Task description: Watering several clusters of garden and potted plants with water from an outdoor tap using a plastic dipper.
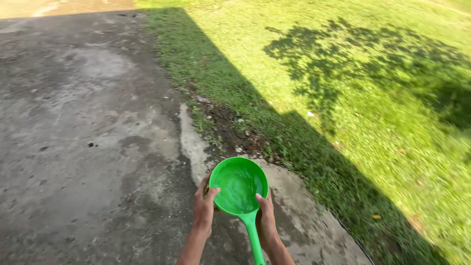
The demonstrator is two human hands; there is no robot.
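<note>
Outdoor setting in daylight. A weathered grey concrete slab [83,137], stained and pitted, fills the left and lower part of the view. Its curved edge meets a narrow strip of bare soil [230,130] with small stones and debris. Beyond lies a lawn [373,122]: a broad straight-edged shadow covers the grass beside the slab, while the far grass is sunlit. A tree's leafy shadow [343,59] falls across the bright area.
</note>
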